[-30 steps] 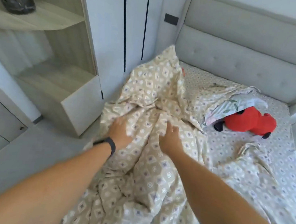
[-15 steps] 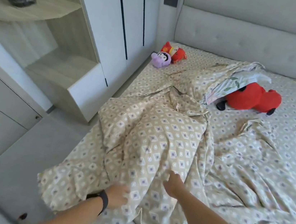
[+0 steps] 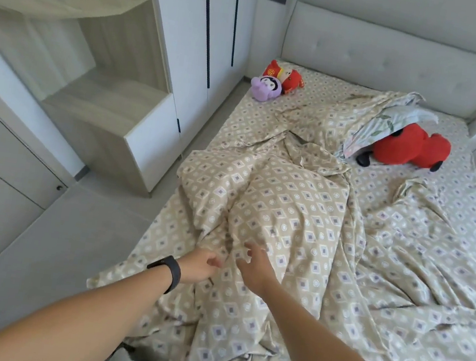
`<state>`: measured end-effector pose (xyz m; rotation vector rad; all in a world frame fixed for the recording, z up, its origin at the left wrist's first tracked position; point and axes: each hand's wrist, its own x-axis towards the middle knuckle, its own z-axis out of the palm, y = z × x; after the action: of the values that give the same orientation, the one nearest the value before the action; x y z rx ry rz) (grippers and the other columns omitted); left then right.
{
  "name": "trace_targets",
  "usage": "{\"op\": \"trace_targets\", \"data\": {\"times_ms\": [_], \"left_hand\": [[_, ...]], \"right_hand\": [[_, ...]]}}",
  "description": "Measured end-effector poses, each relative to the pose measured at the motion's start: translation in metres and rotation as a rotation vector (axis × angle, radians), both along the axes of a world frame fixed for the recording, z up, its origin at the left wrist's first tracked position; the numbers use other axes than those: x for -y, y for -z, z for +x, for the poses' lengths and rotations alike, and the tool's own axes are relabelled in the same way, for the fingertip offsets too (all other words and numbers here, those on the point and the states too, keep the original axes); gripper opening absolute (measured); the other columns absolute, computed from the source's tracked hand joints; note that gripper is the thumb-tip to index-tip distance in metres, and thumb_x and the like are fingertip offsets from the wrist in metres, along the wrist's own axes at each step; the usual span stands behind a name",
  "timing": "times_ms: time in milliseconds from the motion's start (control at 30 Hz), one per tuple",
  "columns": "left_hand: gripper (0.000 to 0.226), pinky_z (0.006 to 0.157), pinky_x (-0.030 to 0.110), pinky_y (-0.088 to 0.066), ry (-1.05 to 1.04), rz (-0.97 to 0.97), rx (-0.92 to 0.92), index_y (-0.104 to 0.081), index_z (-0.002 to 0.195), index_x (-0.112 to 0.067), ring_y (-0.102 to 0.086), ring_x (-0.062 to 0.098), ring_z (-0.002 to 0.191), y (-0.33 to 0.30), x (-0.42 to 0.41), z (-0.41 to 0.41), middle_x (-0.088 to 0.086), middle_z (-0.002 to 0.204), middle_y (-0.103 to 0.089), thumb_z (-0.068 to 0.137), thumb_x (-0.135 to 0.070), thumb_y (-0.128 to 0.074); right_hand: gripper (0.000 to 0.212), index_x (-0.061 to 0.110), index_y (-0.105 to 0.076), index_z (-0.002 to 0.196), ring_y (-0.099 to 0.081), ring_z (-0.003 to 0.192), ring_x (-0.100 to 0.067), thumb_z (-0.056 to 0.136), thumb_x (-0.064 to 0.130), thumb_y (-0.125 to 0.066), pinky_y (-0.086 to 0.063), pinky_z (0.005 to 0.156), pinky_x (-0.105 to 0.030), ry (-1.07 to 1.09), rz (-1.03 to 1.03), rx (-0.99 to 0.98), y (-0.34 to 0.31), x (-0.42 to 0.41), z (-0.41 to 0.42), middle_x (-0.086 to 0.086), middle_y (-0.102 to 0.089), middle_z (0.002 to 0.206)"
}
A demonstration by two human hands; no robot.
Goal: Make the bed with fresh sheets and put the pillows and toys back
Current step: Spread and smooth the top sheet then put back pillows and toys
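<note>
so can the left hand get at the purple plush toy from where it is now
Probably not without moving. The left hand is low on the rumpled duvet cover near the foot of the bed, while the purple plush toy lies far up by the headboard. Nothing blocks it.
</note>
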<state>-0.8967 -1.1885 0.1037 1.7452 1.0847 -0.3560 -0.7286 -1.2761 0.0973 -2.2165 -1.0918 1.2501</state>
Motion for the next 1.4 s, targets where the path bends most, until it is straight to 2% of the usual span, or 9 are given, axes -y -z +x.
{"op": "trace_targets", "data": {"times_ms": [100, 267, 500, 767, 900, 1000, 1133, 1267, 1400], "left_hand": [[0.019, 0.088, 0.037, -0.054, 0.015, -0.043, 0.022, -0.066, 0.112, -0.030, -0.061, 0.015, 0.097, 0.012, -0.035, -0.045, -0.001, 0.121, -0.065, 0.099, -0.027, -0.052], [0.016, 0.088, 0.041, -0.057, 0.034, -0.076, 0.032, -0.069, 0.106, -0.026, -0.068, 0.024, 0.099, 0.003, -0.073, -0.117, -0.004, 0.110, -0.067, 0.098, -0.028, -0.055], [0.015, 0.063, 0.021, -0.050, 0.086, -0.104, 0.026, -0.067, 0.102, -0.021, -0.061, 0.015, 0.076, 0.008, -0.106, -0.153, -0.006, 0.112, -0.062, 0.101, -0.020, -0.052], [0.015, 0.077, 0.029, -0.056, 0.258, -0.152, 0.055, -0.068, 0.096, -0.030, -0.062, 0.012, 0.076, 0.029, -0.175, -0.207, -0.002, 0.102, -0.068, 0.098, -0.022, -0.055], [0.022, 0.079, 0.026, -0.053, 0.310, -0.087, 0.035, -0.066, 0.096, -0.025, -0.062, 0.013, 0.088, 0.069, -0.244, -0.204, -0.003, 0.109, -0.066, 0.097, -0.011, -0.049], [0.021, 0.070, 0.023, -0.050, 0.451, -0.098, 0.022, -0.065, 0.093, -0.027, -0.063, 0.018, 0.084, 0.089, -0.304, -0.204, -0.003, 0.104, -0.066, 0.098, -0.014, -0.049], [0.023, 0.087, 0.036, -0.056, 0.710, -0.104, -0.022, -0.068, 0.091, -0.027, -0.064, 0.018, 0.091, 0.107, -0.364, -0.198, -0.006, 0.101, -0.067, 0.098, -0.014, -0.052], [0.026, 0.077, 0.029, -0.052, 0.814, -0.002, -0.043, -0.065, 0.085, -0.028, -0.062, 0.018, 0.084, 0.126, -0.387, -0.199, 0.003, 0.113, -0.068, 0.097, -0.010, -0.051], [0.018, 0.093, 0.031, -0.050, 1.116, 0.016, -0.021, -0.063, 0.111, -0.026, -0.061, 0.020, 0.113, 0.168, -0.378, -0.178, -0.007, 0.123, -0.061, 0.098, -0.020, -0.053]], "right_hand": [[0.053, 0.020, -0.041, 0.149, -0.057, 0.121, -0.026, 0.098, 0.029, -0.054, -0.048, 0.103, -0.043, 0.086, -0.015, 0.029, 0.004, -0.026, -0.048, -0.007, -0.043, 0.148], [0.051, 0.022, -0.045, 0.146, -0.060, 0.114, -0.024, 0.096, 0.033, -0.054, -0.051, 0.099, -0.044, 0.325, 0.008, -0.031, -0.013, -0.040, -0.130, -0.003, -0.046, 0.145], [0.042, 0.024, -0.049, 0.142, -0.056, 0.108, -0.013, 0.101, 0.028, -0.052, -0.043, 0.083, -0.024, 0.431, 0.061, -0.018, -0.005, -0.071, -0.184, 0.000, -0.045, 0.144], [0.039, 0.023, -0.052, 0.138, -0.054, 0.120, -0.018, 0.099, 0.027, -0.054, -0.042, 0.105, -0.034, 0.482, 0.028, -0.033, 0.016, -0.152, -0.256, -0.001, -0.049, 0.140], [0.038, 0.021, -0.055, 0.136, -0.055, 0.116, -0.017, 0.099, 0.028, -0.055, -0.048, 0.102, -0.040, 0.599, -0.077, -0.022, 0.055, -0.188, -0.274, -0.001, -0.047, 0.139], [0.038, 0.018, -0.057, 0.137, -0.055, 0.117, -0.020, 0.100, 0.030, -0.054, -0.046, 0.099, -0.034, 0.707, -0.125, 0.002, 0.071, -0.220, -0.272, -0.004, -0.047, 0.141], [0.037, 0.016, -0.058, 0.133, -0.057, 0.116, -0.022, 0.099, 0.029, -0.050, -0.047, 0.097, -0.035, 1.015, -0.197, 0.077, 0.081, -0.226, -0.297, -0.004, -0.055, 0.136], [0.037, 0.018, -0.057, 0.132, -0.061, 0.109, -0.022, 0.097, 0.026, -0.050, -0.051, 0.093, -0.036, 1.080, -0.319, -0.058, 0.111, -0.241, -0.352, -0.003, -0.055, 0.135], [0.040, 0.019, -0.050, 0.138, -0.056, 0.116, -0.027, 0.098, 0.023, -0.048, -0.052, 0.093, -0.040, 1.093, -0.411, 0.035, 0.171, -0.255, -0.364, -0.005, -0.043, 0.141]]}}
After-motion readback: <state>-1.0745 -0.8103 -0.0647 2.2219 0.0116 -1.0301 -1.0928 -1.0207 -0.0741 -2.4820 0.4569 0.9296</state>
